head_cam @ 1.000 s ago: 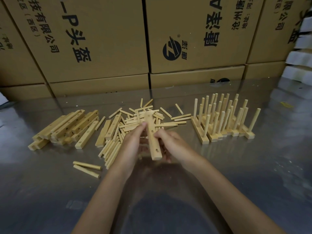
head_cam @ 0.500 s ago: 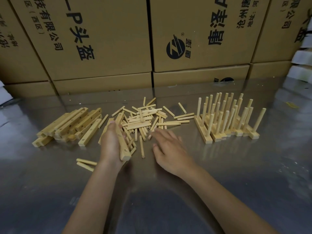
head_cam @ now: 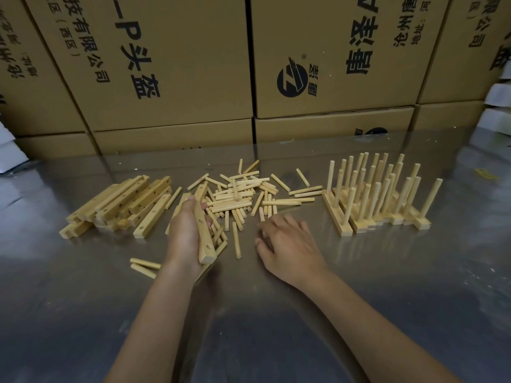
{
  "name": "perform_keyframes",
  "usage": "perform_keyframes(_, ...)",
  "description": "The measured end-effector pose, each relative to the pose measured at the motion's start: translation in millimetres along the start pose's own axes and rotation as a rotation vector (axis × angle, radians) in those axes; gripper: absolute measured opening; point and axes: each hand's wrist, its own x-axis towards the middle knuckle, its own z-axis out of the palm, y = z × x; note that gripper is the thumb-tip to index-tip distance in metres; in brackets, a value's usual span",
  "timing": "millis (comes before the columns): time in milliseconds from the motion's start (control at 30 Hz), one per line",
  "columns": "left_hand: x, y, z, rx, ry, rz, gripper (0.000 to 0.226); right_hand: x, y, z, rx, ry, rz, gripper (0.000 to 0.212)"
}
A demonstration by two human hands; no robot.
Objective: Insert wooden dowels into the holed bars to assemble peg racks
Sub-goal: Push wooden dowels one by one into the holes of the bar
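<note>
My left hand (head_cam: 184, 233) grips a holed wooden bar (head_cam: 204, 239) that points away from me, its near end with a hole showing below my fingers. My right hand (head_cam: 287, 241) lies palm down on the metal table, its fingertips at the near edge of the loose dowel pile (head_cam: 243, 194); whether it pinches a dowel is hidden. A stack of empty holed bars (head_cam: 124, 203) lies to the left. Several finished peg racks (head_cam: 378, 200) stand upright at the right.
Large printed cardboard boxes (head_cam: 166, 64) form a wall along the back of the reflective metal table (head_cam: 387, 286). Two stray dowels (head_cam: 143, 266) lie near my left wrist. White foam pieces (head_cam: 497, 106) sit at the far right.
The bar, held by both hands in front of me a second ago, went left in my left hand alone. My right hand dropped to the dowel pile's edge.
</note>
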Motion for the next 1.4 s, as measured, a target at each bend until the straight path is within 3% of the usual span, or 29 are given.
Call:
perform_keyframes(67, 0, 0, 1, 0.014, -0.016, -0.01, 0.04, 1, 0, -2, -0.008, 0.004, 0.015, 0.032)
perform_keyframes(167, -1, -1, 2, 0.068, -0.047, -0.017, 0.042, 3, 0, -5, 0.049, 0.076, 0.064, 0.014)
perform_keyframes(367, -4, -3, 6, 0.141, -0.239, -0.086, 0.045, 3, 5, -6, 0.203, -0.002, 0.26, 0.002)
perform_keyframes(500, -9, -4, 6, 0.235, -0.342, -0.013, 0.038, 6, 7, -15, 0.446, 0.054, 0.296, 0.007)
perform_keyframes(633, -15, -1, 6, 0.273, -0.453, 0.033, 0.038, 6, 2, -28, 0.664, 0.102, 0.182, 0.013)
perform_keyframes(933, -17, -4, 6, 0.418, -0.499, 0.164, 0.038, 2, -4, -37, 0.531, 0.23, 0.02, 0.013)
perform_keyframes(1400, -19, -11, 7, 0.518, -0.543, 0.307, 0.033, 1, -3, -40, 0.413, 0.225, 0.085, 0.012)
